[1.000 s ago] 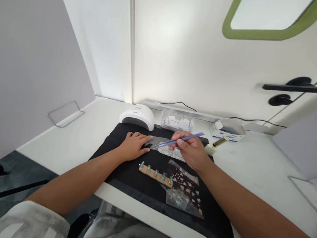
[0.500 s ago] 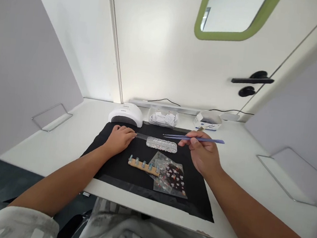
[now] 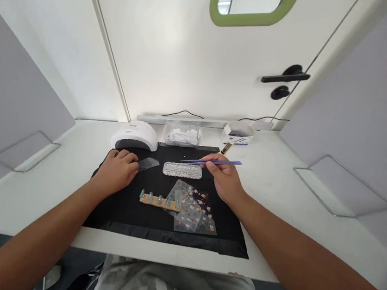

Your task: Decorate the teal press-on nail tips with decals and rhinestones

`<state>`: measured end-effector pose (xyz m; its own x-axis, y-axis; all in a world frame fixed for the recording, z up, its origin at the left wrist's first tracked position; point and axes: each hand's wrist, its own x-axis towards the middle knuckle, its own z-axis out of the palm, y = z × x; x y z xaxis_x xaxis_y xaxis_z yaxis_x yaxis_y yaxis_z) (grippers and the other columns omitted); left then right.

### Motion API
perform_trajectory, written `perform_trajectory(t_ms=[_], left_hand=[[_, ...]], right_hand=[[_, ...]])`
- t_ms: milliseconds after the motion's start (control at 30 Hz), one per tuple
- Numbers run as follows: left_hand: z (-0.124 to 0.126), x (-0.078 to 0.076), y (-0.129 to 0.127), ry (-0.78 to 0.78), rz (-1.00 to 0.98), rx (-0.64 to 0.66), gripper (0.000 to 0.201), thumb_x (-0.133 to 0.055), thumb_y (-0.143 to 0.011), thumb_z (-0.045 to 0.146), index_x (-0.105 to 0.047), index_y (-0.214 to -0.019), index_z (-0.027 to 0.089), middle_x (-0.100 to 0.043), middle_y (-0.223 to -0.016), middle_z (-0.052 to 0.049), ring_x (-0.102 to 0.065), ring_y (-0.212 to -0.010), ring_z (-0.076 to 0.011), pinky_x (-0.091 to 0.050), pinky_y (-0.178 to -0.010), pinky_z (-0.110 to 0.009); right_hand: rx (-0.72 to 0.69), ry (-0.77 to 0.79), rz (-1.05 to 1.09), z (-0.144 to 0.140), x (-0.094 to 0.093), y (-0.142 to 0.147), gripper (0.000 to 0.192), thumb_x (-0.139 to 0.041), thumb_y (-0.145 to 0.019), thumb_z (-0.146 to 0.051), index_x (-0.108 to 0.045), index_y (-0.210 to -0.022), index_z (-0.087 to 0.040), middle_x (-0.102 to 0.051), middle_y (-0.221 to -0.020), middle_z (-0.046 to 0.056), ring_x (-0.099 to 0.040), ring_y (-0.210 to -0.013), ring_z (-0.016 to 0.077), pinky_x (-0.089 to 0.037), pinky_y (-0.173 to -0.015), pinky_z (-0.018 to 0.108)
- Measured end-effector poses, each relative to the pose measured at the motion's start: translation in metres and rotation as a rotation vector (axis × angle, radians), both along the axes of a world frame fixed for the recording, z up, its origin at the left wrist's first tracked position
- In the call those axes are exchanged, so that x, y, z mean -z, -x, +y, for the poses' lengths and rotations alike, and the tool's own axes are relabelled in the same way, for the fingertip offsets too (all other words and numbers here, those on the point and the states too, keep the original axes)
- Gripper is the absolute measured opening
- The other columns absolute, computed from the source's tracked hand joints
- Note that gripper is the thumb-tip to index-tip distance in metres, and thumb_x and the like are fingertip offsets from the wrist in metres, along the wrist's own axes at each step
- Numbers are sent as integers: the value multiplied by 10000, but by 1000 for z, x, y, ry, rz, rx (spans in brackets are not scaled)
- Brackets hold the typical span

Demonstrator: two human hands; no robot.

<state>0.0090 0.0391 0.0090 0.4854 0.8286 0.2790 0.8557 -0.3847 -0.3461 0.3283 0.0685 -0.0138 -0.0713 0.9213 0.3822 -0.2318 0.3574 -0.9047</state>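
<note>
My right hand [image 3: 223, 178] holds purple tweezers [image 3: 212, 162], tips pointing left above a clear compartment box of small stones [image 3: 182, 170]. My left hand [image 3: 116, 170] rests on the black mat [image 3: 126, 212], its fingers on a clear plastic sheet [image 3: 148, 163]. In front of the box lies a wooden strip with several blue nail tips [image 3: 159, 200]. Beside it are clear sticker sheets [image 3: 193, 208] with red and white designs.
A white nail lamp [image 3: 134, 135] stands behind the mat, with a clear tub of white pads [image 3: 182, 136], a small white box [image 3: 237, 133] and a gold-capped bottle [image 3: 227, 148]. Grey dividers [image 3: 365, 113] flank the white desk [image 3: 280, 183]. A door with a black handle [image 3: 285, 75] is behind.
The camera view has swung right and tilted down. My right hand has drawn the tweezers back from the plastic sheet to above the stone box. My left hand stays on the sheet.
</note>
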Motion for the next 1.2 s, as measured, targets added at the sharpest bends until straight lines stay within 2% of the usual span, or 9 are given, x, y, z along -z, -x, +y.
perform_trajectory(t_ms=[233, 400, 467, 567, 767, 900, 1033, 1200], left_hand=[[3, 11, 2, 168, -58, 165, 292, -567, -947, 341, -586, -1171, 155, -605, -1194, -92, -613, -1042, -207, -542, -897, -419], [0, 14, 3, 181, -170, 227, 179, -510, -966, 279, -638, -1008, 161, -648, -1096, -67, -603, -1000, -196, -509, -874, -388], [0, 13, 3, 159, -224, 233, 221, -454, -978, 264, -655, -954, 174, -674, -1029, -67, -597, -948, -203, -479, -835, -382], [0, 13, 1, 146, -293, 243, 265, -432, -982, 282, -677, -982, 184, -689, -936, -69, -591, -882, -210, -439, -801, -386], [4, 23, -5, 237, -342, 306, 284, -446, -987, 325, -706, -1028, 218, -648, -853, -48, -571, -844, -187, -431, -778, -348], [7, 26, -4, 241, -370, 309, 306, -431, -991, 299, -702, -1081, 191, -583, -781, -44, -527, -772, -174, -451, -738, -325], [8, 27, -1, 187, -409, 263, 352, -385, -989, 240, -668, -1173, 140, -540, -799, -59, -521, -787, -183, -466, -716, -320], [5, 25, 0, 142, -417, 192, 337, -418, -967, 267, -695, -1148, 200, -558, -796, -49, -553, -769, -180, -476, -687, -303]], right_hand=[[-15, 63, -29, 3, 8, -2, 219, -753, -744, -419, -685, -837, -233, -669, -754, -8, -640, -759, 159, -485, -753, 315], [-40, 98, -1, 3, 11, -1, 223, -770, -728, -407, -684, -828, -227, -659, -758, -17, -639, -738, 145, -482, -764, 308], [-44, 110, 21, 2, 11, 0, 234, -775, -721, -412, -681, -828, -226, -655, -756, -20, -638, -729, 138, -484, -767, 307], [-40, 127, 61, 2, 10, 0, 239, -764, -731, -424, -671, -838, -231, -647, -734, -26, -632, -716, 132, -487, -777, 313], [-50, 151, 119, 3, 7, -1, 225, -754, -746, -409, -649, -828, -228, -633, -677, -32, -617, -684, 133, -501, -747, 327], [-76, 165, 168, 2, 4, 0, 214, -758, -742, -396, -649, -815, -227, -642, -654, -38, -612, -656, 126, -500, -702, 313], [-124, 189, 229, 1, 2, -1, 224, -757, -742, -403, -637, -819, -230, -653, -655, -39, -623, -649, 124, -502, -683, 304], [-175, 221, 286, 2, 2, -4, 241, -750, -745, -407, -615, -837, -229, -653, -678, -38, -637, -663, 133, -514, -681, 315]])
